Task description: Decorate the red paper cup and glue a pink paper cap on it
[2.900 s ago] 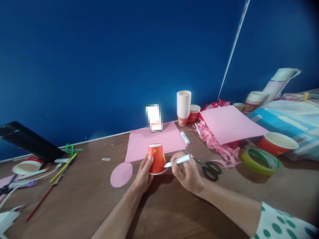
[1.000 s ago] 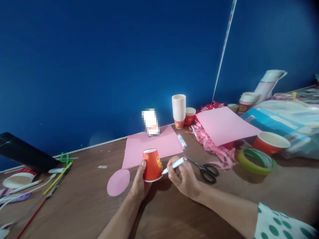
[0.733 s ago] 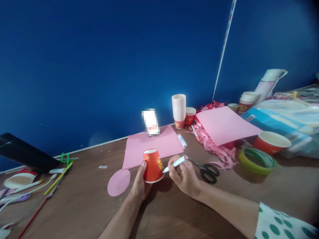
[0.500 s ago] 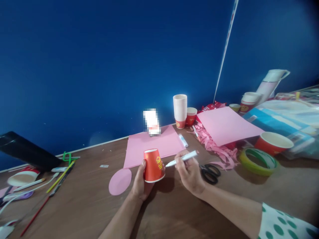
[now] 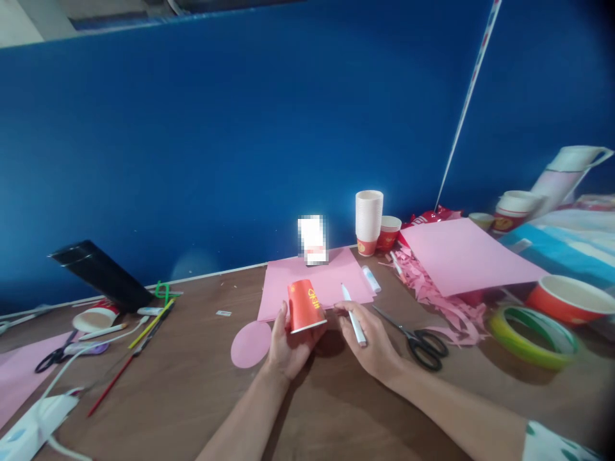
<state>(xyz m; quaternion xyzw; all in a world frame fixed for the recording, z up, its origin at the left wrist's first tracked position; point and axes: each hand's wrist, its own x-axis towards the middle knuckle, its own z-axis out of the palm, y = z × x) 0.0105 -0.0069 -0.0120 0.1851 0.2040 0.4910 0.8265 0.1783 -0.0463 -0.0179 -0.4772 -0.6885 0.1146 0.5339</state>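
In my left hand [image 5: 287, 349] is a red paper cup [image 5: 303, 308] with yellow lettering, held upside down and tilted, its wide rim facing down. My right hand [image 5: 369, 336] holds a white marker [image 5: 354, 318] between its fingers, just right of the cup and apart from it. The marker's tip points up and away from me. Left of the cup, a pink paper oval [image 5: 250, 344] lies flat on the table. Pink sheets [image 5: 283, 282] lie behind the cup, with a blurred-out bright phone-like object [image 5: 313, 242] standing on them.
Black scissors [image 5: 423, 346] lie right of my right hand. Further right are green-yellow tape [image 5: 531, 339], a red bowl-like cup [image 5: 571, 301] and shredded pink paper [image 5: 446, 301]. Stacked paper cups [image 5: 369, 221] stand at the wall. A black bottle [image 5: 103, 275] and a power strip [image 5: 36, 426] are at left.
The marker has swung from lying sideways, tip towards the cup, to pointing away from me. The cup has tilted in my left hand. The view has shifted left.
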